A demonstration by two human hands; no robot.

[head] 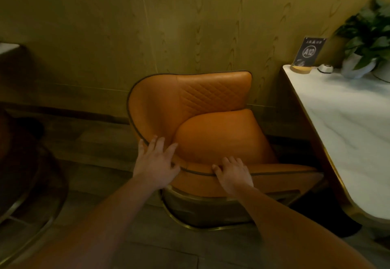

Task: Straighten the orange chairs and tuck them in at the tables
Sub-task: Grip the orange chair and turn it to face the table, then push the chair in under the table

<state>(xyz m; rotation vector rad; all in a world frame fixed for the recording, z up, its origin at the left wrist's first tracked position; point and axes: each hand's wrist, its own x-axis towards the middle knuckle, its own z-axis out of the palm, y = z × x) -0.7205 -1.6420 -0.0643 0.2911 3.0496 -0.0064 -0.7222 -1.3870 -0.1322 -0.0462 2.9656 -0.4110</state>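
An orange padded chair with a quilted back and a brass-coloured base stands against the wood-panelled wall, left of a white marble table. The chair is turned, its seat facing right toward the table's edge. My left hand lies on the chair's curved near rim with fingers spread over the piping. My right hand grips the same rim further right, fingers curled over its edge. Both forearms reach in from the bottom.
On the table's far end stand a dark table-number sign on a wooden base, a small white call button and a potted green plant. A dark chair with a metal ring base sits at the left. The floor is grey tile.
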